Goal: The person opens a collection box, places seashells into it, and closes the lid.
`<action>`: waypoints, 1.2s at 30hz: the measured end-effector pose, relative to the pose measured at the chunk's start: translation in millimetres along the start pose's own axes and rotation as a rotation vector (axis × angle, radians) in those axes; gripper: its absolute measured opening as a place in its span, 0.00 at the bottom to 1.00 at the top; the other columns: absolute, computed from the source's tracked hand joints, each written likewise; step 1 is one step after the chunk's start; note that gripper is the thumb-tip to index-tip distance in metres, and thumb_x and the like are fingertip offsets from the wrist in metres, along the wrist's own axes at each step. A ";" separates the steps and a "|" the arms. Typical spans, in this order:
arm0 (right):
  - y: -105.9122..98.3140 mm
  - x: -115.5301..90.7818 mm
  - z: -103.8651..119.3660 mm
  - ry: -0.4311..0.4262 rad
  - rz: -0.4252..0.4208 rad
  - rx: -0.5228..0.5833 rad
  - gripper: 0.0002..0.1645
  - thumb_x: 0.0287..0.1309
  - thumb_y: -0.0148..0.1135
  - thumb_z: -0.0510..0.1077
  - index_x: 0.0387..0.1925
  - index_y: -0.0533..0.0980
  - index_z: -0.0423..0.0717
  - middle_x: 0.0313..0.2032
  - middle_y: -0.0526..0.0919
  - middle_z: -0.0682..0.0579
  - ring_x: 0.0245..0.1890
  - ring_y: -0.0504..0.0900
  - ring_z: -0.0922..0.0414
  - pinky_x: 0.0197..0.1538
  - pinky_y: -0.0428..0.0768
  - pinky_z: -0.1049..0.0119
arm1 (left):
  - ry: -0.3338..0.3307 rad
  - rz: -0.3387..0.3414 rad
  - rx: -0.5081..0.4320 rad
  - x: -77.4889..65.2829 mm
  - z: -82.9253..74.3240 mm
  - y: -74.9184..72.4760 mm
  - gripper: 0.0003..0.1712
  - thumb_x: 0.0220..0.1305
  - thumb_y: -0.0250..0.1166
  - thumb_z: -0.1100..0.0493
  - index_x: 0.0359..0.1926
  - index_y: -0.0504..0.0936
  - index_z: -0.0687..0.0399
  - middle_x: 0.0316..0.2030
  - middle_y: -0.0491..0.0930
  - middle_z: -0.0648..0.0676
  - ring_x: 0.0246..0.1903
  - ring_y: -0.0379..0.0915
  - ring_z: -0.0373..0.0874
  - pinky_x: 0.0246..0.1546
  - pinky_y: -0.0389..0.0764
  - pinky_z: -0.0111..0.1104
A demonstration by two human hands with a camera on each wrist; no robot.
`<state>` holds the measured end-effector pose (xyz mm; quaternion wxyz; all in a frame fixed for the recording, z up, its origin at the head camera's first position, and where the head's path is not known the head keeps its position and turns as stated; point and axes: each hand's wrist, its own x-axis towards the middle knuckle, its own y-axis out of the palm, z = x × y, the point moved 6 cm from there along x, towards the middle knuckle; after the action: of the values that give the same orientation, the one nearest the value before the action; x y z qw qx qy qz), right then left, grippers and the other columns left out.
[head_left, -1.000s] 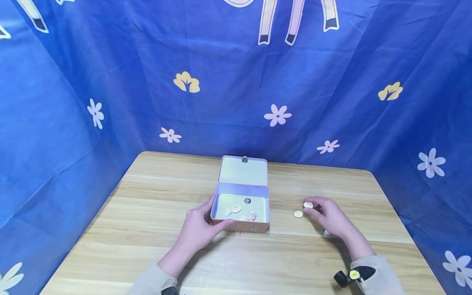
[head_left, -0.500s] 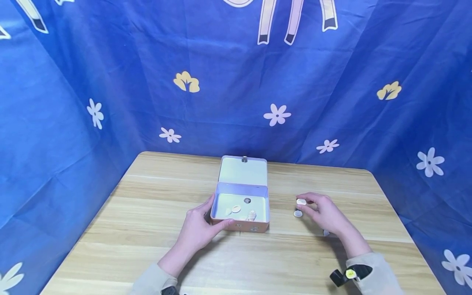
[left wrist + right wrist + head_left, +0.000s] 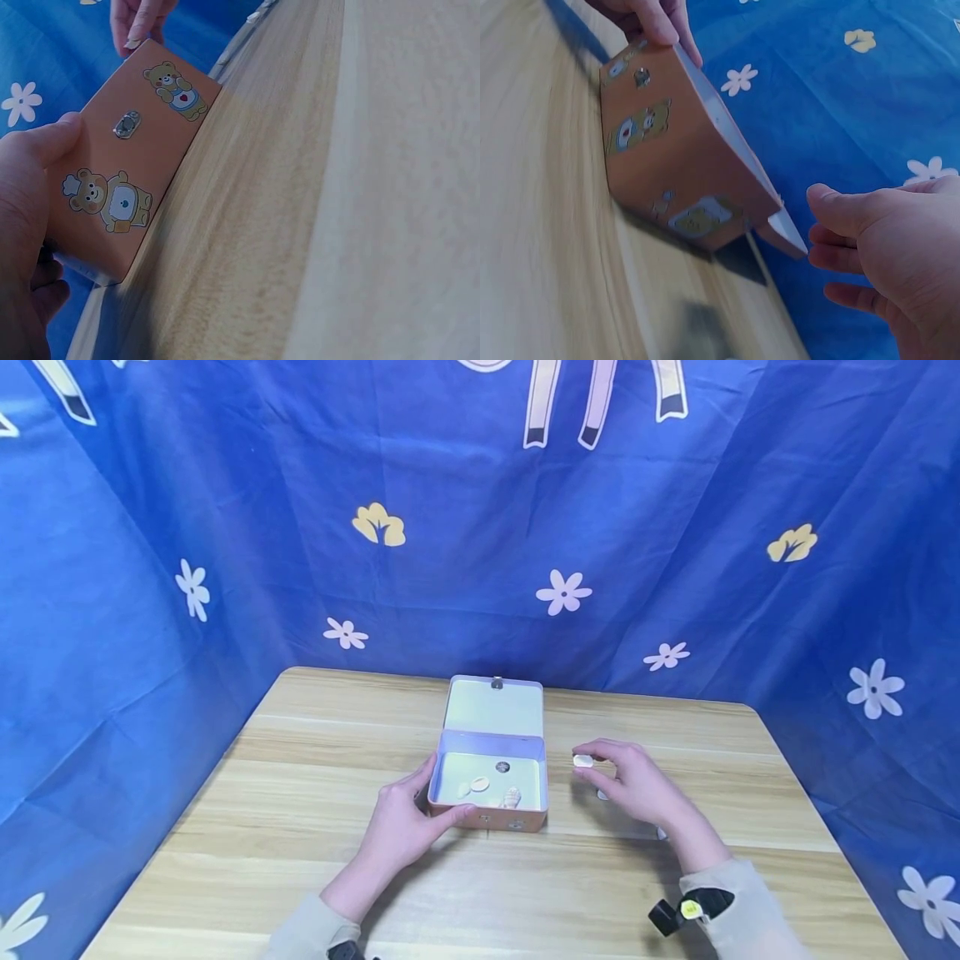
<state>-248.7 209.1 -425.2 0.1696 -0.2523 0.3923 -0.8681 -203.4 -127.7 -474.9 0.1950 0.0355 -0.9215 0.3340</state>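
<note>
An orange tin box point(image 3: 487, 819) with bear pictures stands on the table, its white-lined lid point(image 3: 495, 707) raised. My left hand point(image 3: 405, 822) grips its left front corner, thumb along the front and fingers at the side. Inside lie a cowrie shell point(image 3: 480, 784), a spiral seashell point(image 3: 512, 797), a small pale shell point(image 3: 464, 790) and a dark round patterned piece point(image 3: 503, 767). Just right of the box, my right hand point(image 3: 637, 783) pinches a white oval seashell point(image 3: 582, 761) between thumb and fingers, above the table. The right wrist view does not show that shell.
Partly covered by the right hand, a pale shell point(image 3: 602, 794) lies on the wooden table point(image 3: 360, 727). Another small pale piece point(image 3: 662, 833) is near the right wrist. A blue patterned curtain point(image 3: 465, 585) closes off the back and both sides.
My right hand has moved left toward the box with the white seashell, passing over the shell on the table. My left hand and the box have stayed put.
</note>
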 end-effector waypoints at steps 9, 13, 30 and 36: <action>7.6 17.4 20.8 -0.069 0.011 0.037 0.18 0.68 0.73 0.45 0.56 0.85 0.44 0.53 0.89 0.53 0.54 0.86 0.52 0.60 0.84 0.49 | -0.007 0.005 0.000 -0.2 -1.7 -0.7 0.65 0.47 0.81 0.27 0.72 0.72 0.69 0.64 0.77 0.66 0.64 0.75 0.58 0.64 0.77 0.49; 12.6 24.6 26.1 -0.079 0.036 0.064 0.18 0.68 0.73 0.44 0.56 0.86 0.43 0.52 0.89 0.51 0.54 0.86 0.52 0.61 0.84 0.50 | -0.011 0.007 0.001 0.0 -1.8 -0.7 0.65 0.47 0.80 0.26 0.73 0.72 0.68 0.64 0.77 0.66 0.65 0.75 0.59 0.65 0.76 0.49; 37.3 53.5 41.4 -0.103 0.119 0.124 0.18 0.70 0.71 0.46 0.58 0.85 0.45 0.52 0.89 0.53 0.51 0.84 0.56 0.60 0.84 0.49 | -0.024 0.015 -0.011 0.4 1.7 0.8 0.64 0.49 0.79 0.25 0.74 0.73 0.65 0.65 0.77 0.62 0.65 0.75 0.55 0.66 0.77 0.46; 48.8 61.0 41.2 -0.088 0.151 0.151 0.18 0.70 0.72 0.47 0.57 0.86 0.45 0.49 0.89 0.57 0.47 0.83 0.57 0.56 0.84 0.46 | -0.018 0.013 -0.013 0.3 2.1 1.0 0.64 0.49 0.79 0.26 0.73 0.73 0.66 0.65 0.77 0.62 0.65 0.75 0.54 0.65 0.77 0.46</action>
<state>-270.2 123.6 -420.8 0.2700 -0.2464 0.3358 -0.8681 -204.6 -128.2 -476.9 0.1845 0.0313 -0.9256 0.3289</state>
